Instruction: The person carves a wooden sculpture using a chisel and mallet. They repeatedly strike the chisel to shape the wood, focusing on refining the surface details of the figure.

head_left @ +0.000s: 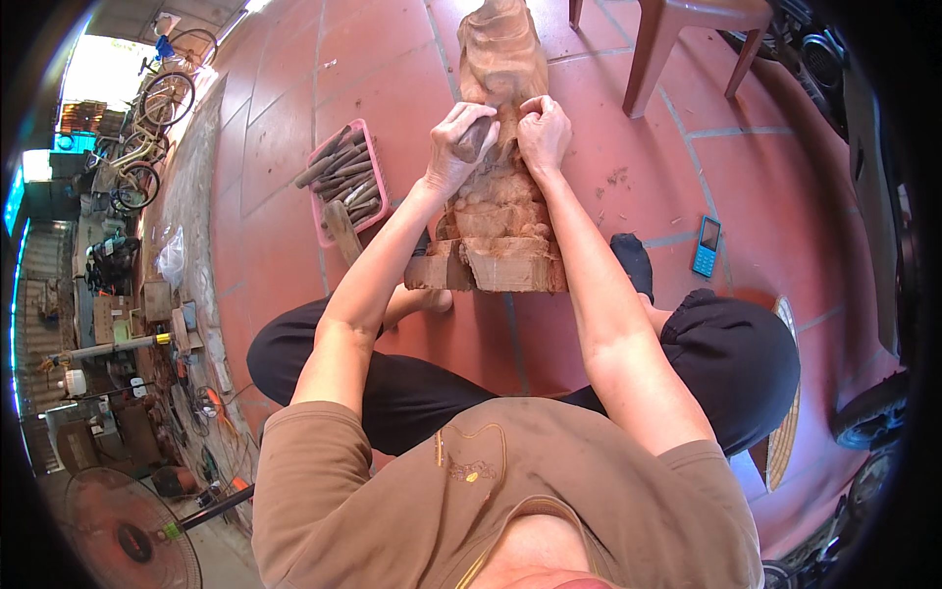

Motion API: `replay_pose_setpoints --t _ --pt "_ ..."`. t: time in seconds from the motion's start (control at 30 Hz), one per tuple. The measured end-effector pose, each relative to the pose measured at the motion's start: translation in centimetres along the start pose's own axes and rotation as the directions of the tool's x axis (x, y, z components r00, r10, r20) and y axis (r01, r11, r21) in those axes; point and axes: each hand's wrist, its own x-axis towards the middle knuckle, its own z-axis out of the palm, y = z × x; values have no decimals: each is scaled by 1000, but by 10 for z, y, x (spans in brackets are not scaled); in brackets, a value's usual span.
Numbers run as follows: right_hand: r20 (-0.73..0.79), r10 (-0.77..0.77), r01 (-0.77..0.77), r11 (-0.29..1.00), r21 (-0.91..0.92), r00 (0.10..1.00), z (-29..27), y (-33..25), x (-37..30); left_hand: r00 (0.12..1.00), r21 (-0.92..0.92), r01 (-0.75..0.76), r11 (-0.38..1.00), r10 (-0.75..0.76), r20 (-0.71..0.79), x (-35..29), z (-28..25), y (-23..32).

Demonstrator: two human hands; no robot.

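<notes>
- The carved wooden piece (502,211) is in front of us, its squared, rough base end toward our body and its carved folds running away from us; what supports it underneath, we cannot tell.
- Our left hand (451,149) is over the carving's middle, fingers wrapped around a dark, rounded piece (475,139), perhaps a tool handle.
- Our right hand (546,135) is at the carving's right side, fingers curled inward; whether they are closed on anything, we cannot tell.
- The step in hand, we judge, is close two-handed work on the middle of the carving.
- The next move would call for a firm left grip, the right hand steadying close by, and care around the raised folds.
- Left of the carving, a pink basket (381,187) holds many brown-handled tools (345,177), within easy reach.
- Farther out on the red tile floor (265,177) are a blue phone (706,245) to our right and a brown chair (643,69) beyond.
</notes>
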Motion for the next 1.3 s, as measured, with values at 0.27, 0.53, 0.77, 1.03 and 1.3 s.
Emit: replay_pose_setpoints --t 0.27,0.53,0.77,1.03,1.3 --pt "20 15 -15 1000 4 1000 -1 -3 -2 939 -151 231 961 -261 -225 6 8 -4" --pt "34 12 -12 1000 8 999 -2 -4 -1 975 -71 168 983 -176 -134 -6 3 -6" --pt "52 23 -23 1000 -6 998 -4 -2 0 980 -75 109 991 -120 -158 11 5 -2" --pt "96 21 -30 996 85 995 -7 0 2 972 -84 210 974 -218 -94 -6 -2 1" --pt "405 155 -321 867 381 901 -29 -24 1 977 122 -59 991 82 -197 3 -7 32"
